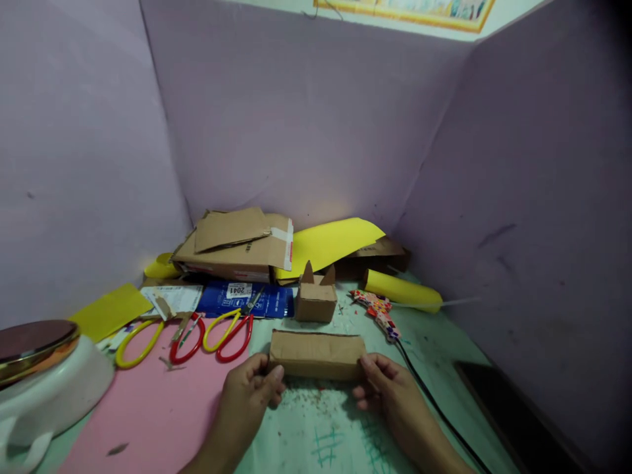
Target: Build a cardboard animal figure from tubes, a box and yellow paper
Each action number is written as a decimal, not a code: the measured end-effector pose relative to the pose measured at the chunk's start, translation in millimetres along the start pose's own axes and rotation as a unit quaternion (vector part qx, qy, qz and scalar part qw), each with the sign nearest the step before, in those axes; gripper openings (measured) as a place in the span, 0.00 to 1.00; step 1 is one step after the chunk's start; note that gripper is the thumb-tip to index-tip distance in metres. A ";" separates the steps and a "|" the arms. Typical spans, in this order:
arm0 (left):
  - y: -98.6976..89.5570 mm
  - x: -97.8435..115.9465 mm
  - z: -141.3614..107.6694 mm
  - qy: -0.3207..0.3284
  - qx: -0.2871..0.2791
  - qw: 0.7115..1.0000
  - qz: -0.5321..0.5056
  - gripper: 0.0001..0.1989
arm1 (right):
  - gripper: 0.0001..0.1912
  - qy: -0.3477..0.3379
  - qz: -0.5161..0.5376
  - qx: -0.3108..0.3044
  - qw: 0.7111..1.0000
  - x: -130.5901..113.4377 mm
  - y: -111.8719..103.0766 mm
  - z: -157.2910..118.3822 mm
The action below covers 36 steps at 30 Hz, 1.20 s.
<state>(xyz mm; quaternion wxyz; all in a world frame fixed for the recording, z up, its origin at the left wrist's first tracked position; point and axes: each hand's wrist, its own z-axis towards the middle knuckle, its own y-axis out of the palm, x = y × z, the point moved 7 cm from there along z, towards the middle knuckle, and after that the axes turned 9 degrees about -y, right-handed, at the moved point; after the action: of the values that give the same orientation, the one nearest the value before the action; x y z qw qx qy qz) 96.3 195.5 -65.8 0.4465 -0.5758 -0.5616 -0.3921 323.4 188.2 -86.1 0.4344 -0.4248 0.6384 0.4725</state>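
Observation:
A long brown cardboard box [316, 354] lies crosswise in front of me, low over the green tabletop. My left hand [254, 388] grips its left end, thumb on the near side. At the right end, my right hand [388, 388] pinches the box between thumb and fingers. Just behind it stands a small cardboard cube [316, 304] with two pointed, ear-like pieces on top. To the right of the cube lies a glue gun [376, 313] with a colourful pattern, its black cord running toward the lower right.
Two pairs of scissors [236, 334] [187, 341] with red and yellow handles lie by pink paper [162, 408]. A white pot [64, 385] stands left. Cardboard [232, 247], yellow sheets [330, 242] and a yellow roll [402, 289] line the back, before purple walls.

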 end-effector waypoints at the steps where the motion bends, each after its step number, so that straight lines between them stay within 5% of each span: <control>1: -1.0 -0.2 0.7 -0.005 0.006 1.000 -0.003 0.14 | 0.23 0.006 0.009 -0.002 1.000 0.4 0.9 -0.4; 19: 0.1 1.7 0.0 -0.020 0.040 0.999 -0.005 0.16 | 0.23 -0.090 0.001 0.019 0.996 3.4 1.2 8.3; 30: 8.3 4.2 1.6 -0.026 0.001 1.000 0.010 0.17 | 0.27 0.010 0.017 -0.026 0.999 0.1 16.3 4.4; 36: 8.2 7.3 -1.3 -0.026 0.023 0.997 0.065 0.17 | 0.25 -0.014 0.015 -0.028 0.999 7.8 12.9 6.1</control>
<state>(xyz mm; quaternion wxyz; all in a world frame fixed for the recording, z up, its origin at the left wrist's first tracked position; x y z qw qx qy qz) 105.0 196.7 -59.0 0.4693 -0.6105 -0.5432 -0.3347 310.0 195.6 -91.7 0.4237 -0.4204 0.6256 0.5024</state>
